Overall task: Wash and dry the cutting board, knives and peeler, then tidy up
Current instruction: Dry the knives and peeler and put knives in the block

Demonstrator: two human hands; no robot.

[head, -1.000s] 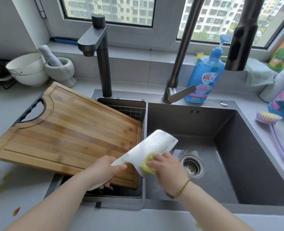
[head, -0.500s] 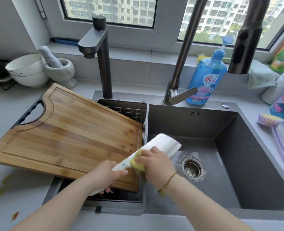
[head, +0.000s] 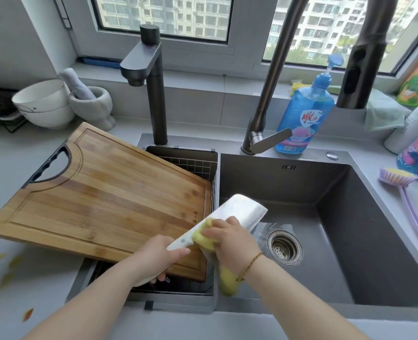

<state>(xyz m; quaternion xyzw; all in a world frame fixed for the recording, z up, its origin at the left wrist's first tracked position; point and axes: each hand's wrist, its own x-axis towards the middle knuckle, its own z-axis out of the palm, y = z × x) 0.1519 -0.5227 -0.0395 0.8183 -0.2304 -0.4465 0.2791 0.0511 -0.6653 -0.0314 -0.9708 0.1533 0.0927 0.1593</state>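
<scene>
A broad steel cleaver (head: 242, 212) is held over the dark sink (head: 350, 231), blade pointing up and to the right. My left hand (head: 159, 256) grips its pale handle. My right hand (head: 230, 241) holds a yellow sponge cloth (head: 204, 238) pressed against the blade near the handle; a tail of it hangs below my wrist. The bamboo cutting board (head: 100, 197) lies tilted across the counter and the left basin with its wire basket (head: 190, 165). No peeler or second knife is in view.
Two dark faucets (head: 154, 94) rise behind the sink, with a blue dish soap bottle (head: 303, 114) beside the right one. A purple dish brush (head: 409, 200) lies on the right counter. White bowls (head: 43, 104) and a stone mortar (head: 90, 104) stand at the left.
My right hand has slid the sponge down the blade from its middle toward the handle. The cleaver and my left hand have stayed almost where they were.
</scene>
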